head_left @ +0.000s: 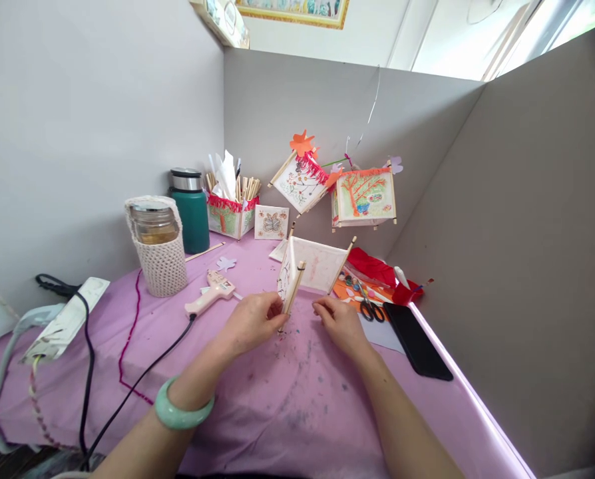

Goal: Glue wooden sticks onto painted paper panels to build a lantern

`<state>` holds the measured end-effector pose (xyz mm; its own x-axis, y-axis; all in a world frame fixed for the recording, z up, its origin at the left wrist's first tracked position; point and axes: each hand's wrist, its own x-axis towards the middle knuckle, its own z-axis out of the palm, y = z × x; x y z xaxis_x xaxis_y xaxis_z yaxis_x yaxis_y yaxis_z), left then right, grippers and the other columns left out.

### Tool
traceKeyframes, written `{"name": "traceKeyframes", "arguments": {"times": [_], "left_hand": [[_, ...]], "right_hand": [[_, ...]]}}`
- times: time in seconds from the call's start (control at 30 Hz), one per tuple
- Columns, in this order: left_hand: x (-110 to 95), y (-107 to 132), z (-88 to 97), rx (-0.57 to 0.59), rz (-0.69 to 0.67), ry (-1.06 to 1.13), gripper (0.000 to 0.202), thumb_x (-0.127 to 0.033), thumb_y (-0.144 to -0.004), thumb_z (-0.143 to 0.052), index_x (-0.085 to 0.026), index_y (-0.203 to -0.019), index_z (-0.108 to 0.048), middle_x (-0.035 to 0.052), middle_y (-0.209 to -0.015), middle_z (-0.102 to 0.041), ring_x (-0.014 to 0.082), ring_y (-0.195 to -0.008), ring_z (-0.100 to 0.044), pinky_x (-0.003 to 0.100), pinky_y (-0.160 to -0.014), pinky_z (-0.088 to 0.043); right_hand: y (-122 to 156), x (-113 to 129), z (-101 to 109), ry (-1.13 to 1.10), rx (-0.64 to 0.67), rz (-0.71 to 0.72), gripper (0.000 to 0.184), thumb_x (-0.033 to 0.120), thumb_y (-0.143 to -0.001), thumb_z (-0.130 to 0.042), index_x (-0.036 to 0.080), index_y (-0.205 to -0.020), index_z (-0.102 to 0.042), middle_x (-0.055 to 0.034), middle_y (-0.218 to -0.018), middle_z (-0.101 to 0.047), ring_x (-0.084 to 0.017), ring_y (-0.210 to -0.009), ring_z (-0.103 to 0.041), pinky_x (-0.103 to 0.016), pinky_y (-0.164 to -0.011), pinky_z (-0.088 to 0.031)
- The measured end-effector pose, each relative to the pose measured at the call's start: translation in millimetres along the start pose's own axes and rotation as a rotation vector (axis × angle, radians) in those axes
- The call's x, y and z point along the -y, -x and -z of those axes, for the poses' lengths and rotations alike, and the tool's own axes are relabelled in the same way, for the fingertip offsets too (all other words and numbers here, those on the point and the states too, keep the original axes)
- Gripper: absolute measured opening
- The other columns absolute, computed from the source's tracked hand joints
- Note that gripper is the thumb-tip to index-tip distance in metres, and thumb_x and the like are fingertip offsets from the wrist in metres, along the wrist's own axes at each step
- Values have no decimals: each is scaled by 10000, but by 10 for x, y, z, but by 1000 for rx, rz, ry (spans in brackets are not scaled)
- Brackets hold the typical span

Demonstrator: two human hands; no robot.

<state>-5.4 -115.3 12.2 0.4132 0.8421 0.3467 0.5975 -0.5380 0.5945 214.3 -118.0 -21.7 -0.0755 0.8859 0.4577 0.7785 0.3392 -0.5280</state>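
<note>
Two joined white panels with wooden sticks at their edges form an angled paper lantern frame (320, 263), standing up on the table. Dark branch-like drawing shows on its left panel, and a faint pink mark on the far one. My left hand (260, 319) is closed around the lower end of the near stick. Just right of the frame's lower edge, my right hand (340, 322) has its fingers curled together. Whatever its fingertips may pinch is hidden. A cream glue gun (210, 296) lies left of my left hand.
Scissors (371, 306), a black phone (417, 340) and red cloth (370, 266) lie right. Decorated lanterns (365, 196) hang above the back. A jar in a knitted holder (160, 259), green bottle (192, 216) and stick box (225, 219) stand left, near a power strip (68, 319) and cords.
</note>
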Motion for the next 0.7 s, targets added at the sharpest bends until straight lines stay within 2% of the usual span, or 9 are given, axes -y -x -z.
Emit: {"name": "traceKeyframes", "arguments": {"times": [0.2,0.33,0.57,0.7], "left_hand": [[19,20,-10,-23,-14,-22,98,-277,-765,-544,-194,-714,-556,4,-683,-620,137,-629,-559,229,-577,-377],[27,32,-43,-29,4,-17,96,-279,-766,-548,-191,-728,-553,8,-702,-628,143,-646,-570,232,-584,-390],[11,62,-76,-5,58,-32,52,-242,-761,-544,-194,-748,-558,19,-721,-639,151,-662,-584,231,-591,-390],[23,71,-90,-6,45,-29,74,-258,-778,-527,-195,-762,-561,21,-723,-638,153,-659,-584,232,-589,-389]], "right_hand": [[54,115,-88,-64,149,150,176,237,-858,-495,195,-868,-665,-32,-819,-680,-153,-729,-602,-260,-673,-427],[101,221,-144,-133,236,194,163,225,-847,-519,198,-914,-665,-22,-828,-679,-139,-709,-592,-245,-653,-428],[117,350,-173,-183,246,186,142,222,-832,-541,193,-919,-649,-10,-781,-665,-126,-650,-562,-230,-605,-405],[117,397,-161,-281,231,147,185,296,-867,-510,185,-954,-631,-13,-759,-657,-120,-604,-543,-231,-581,-405]]}}
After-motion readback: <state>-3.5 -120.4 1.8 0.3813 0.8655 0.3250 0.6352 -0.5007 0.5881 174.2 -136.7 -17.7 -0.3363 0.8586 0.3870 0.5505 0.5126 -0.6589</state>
